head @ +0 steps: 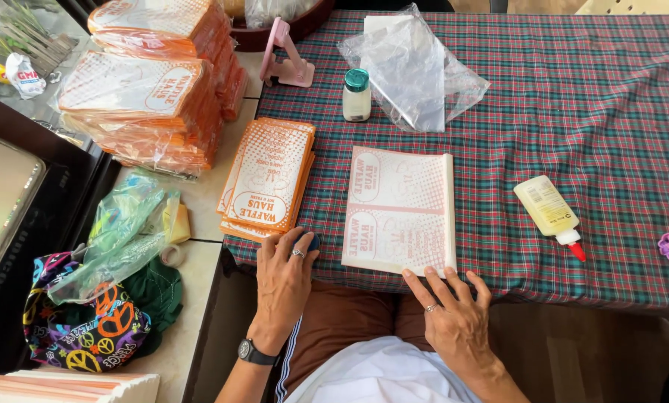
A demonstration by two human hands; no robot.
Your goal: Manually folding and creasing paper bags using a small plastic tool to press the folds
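Note:
A stack of pale, orange-printed flat paper sheets (399, 210) lies on the plaid tablecloth (573, 112) in front of me. My right hand (454, 313) rests open at the table's near edge, its fingertips touching the stack's lower right corner. My left hand (282, 287), with a ring and a wristwatch, lies flat over a small dark blue object (313, 242) just left of the stack. A smaller pile of orange printed paper bags (267, 177) sits beyond my left hand.
A glue bottle with a red tip (549, 213) lies on the right. A small white bottle with a green cap (356, 95), a clear plastic bag (417, 67) and a pink stand (288, 60) sit at the back. Wrapped orange bag bundles (155, 82) and a colourful pouch (88, 321) occupy the left counter.

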